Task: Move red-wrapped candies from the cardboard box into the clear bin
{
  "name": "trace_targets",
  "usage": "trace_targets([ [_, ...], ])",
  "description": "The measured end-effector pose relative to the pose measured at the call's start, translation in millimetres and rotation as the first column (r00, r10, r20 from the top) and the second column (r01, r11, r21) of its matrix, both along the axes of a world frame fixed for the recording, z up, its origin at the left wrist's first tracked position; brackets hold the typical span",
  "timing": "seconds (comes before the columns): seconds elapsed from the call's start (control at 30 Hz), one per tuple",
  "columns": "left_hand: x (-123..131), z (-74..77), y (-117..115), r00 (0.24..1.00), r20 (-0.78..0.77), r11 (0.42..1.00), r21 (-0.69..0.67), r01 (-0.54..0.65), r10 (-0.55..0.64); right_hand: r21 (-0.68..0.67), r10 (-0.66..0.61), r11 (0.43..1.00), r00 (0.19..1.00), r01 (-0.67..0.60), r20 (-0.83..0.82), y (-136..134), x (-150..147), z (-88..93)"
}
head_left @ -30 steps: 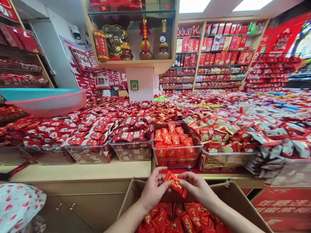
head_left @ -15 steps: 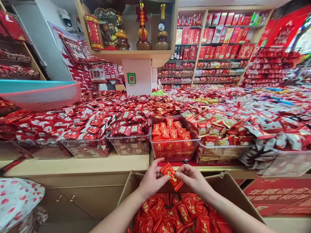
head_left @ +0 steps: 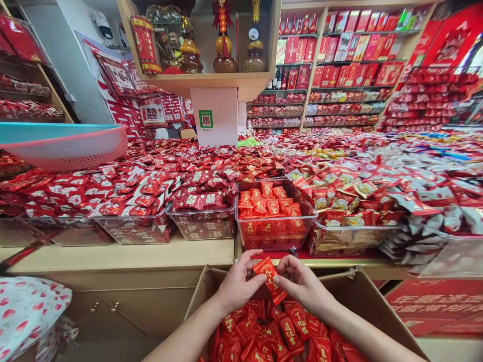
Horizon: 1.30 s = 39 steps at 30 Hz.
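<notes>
Between my hands is a small red candy packet (head_left: 270, 277) with gold characters, tilted, its printed face toward me. My left hand (head_left: 241, 281) pinches its left edge between thumb and fingers. On the other side my right hand (head_left: 302, 282) grips the lower right edge with the thumb in front. Both hands are above an open cardboard box (head_left: 377, 306) that holds many similar red packets (head_left: 289, 333). Just beyond the hands stands a clear plastic bin (head_left: 274, 225) of the same red packets in rows.
More clear bins with wrapped sweets line the counter, a dark red one (head_left: 204, 221) to the left and a red-and-gold one (head_left: 350, 236) to the right. A pink and blue basket (head_left: 68, 151) sits at the left. Strawberry-print cloth (head_left: 32, 314) shows at lower left.
The packet stays in both hands, shifted slightly right and down in view. My right fingers have curled a little further around it. The camera view has shifted slightly.
</notes>
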State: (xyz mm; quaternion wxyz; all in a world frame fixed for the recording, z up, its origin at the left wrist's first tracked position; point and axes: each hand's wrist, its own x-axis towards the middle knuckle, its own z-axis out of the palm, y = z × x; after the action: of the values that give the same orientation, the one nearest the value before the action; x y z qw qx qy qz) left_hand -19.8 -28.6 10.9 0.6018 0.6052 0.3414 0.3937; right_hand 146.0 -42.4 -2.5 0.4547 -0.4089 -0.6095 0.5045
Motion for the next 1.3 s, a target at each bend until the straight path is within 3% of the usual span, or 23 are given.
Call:
trace_targets([
  [0.13,0,-1.4,1,1.000,-0.018,1.000,-0.009,-0.006,0.005,0.004,-0.016,1.000,0.997,0.016,0.071,-3,-4,-1.1],
  [0.27,-2,-2.7,5,0.999,-0.032,1.000,-0.021,-0.006,0.005,0.079,0.003,0.997,0.960,-0.026,0.282,-9,-4,10.8],
  [0.37,-3,-3.4,6,0.999,0.030,0.998,-0.058,-0.018,0.020,0.296,-0.156,0.955,0.884,0.021,0.440,-8,3,47.4],
  [0.43,-3,-3.4,7,0.998,0.050,0.996,-0.085,-0.028,0.032,0.487,-0.309,0.872,0.824,0.047,0.474,3,8,83.1],
  [0.53,-3,-3.3,7,0.999,0.036,0.996,-0.080,-0.030,0.033,0.624,-0.468,0.781,0.676,0.015,0.569,45,9,132.7],
  [0.63,-4,-4.8,6,0.999,0.028,0.998,-0.054,-0.027,0.029,0.567,-0.495,0.816,0.375,-0.109,0.784,106,2,154.7],
  [0.73,-5,-8.3,6,0.999,0.032,0.999,-0.041,-0.024,0.025,0.469,-0.420,0.866,0.256,-0.174,0.871,157,-7,148.7],
  [0.83,-6,-11.9,6,0.999,0.029,0.999,-0.029,-0.034,0.035,0.370,-0.332,0.908,0.198,-0.197,0.922,181,-13,132.9],
  [0.97,-7,-14.3,6,0.999,0.023,0.998,-0.025,-0.049,0.049,0.287,-0.252,0.927,0.167,-0.240,0.953,185,-12,120.8],
  [1.13,-7,-14.1,7,0.999,0.017,0.999,-0.022,-0.028,0.029,0.259,-0.216,0.937,0.194,-0.235,0.957,191,-7,119.9],
  [1.3,-8,-12.4,7,0.999,0.027,0.999,-0.034,-0.016,0.017,0.388,-0.337,0.907,0.269,-0.164,0.902,175,-8,130.6],
])
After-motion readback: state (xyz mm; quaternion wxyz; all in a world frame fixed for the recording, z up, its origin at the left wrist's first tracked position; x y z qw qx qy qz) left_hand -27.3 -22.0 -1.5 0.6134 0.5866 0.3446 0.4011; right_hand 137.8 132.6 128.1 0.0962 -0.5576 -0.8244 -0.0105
